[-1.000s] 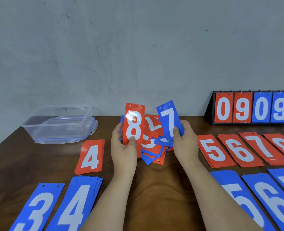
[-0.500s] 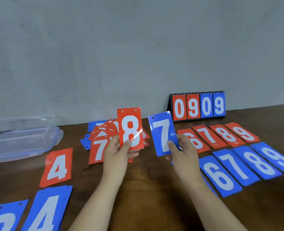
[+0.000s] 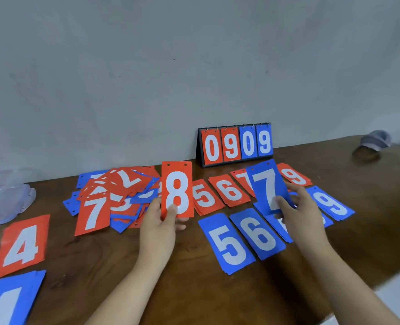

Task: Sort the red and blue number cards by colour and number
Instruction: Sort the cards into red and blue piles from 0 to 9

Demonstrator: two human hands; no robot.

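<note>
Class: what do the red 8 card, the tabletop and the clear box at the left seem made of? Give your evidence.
Red rectangular 8 card: likely thin plastic, smooth; it stands stiff though the left hand grips only its lower end. Brown tabletop: wood or veneer, polished; grain and sheen show. Clear box: probably transparent plastic; blurred.

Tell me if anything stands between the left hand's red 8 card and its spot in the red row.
Yes. The blue card with a white 7, pinched by the right hand, hangs over the stretch between the red 7 pile and red 9 pile, hiding where the red 8 card in the left hand should go.
</note>
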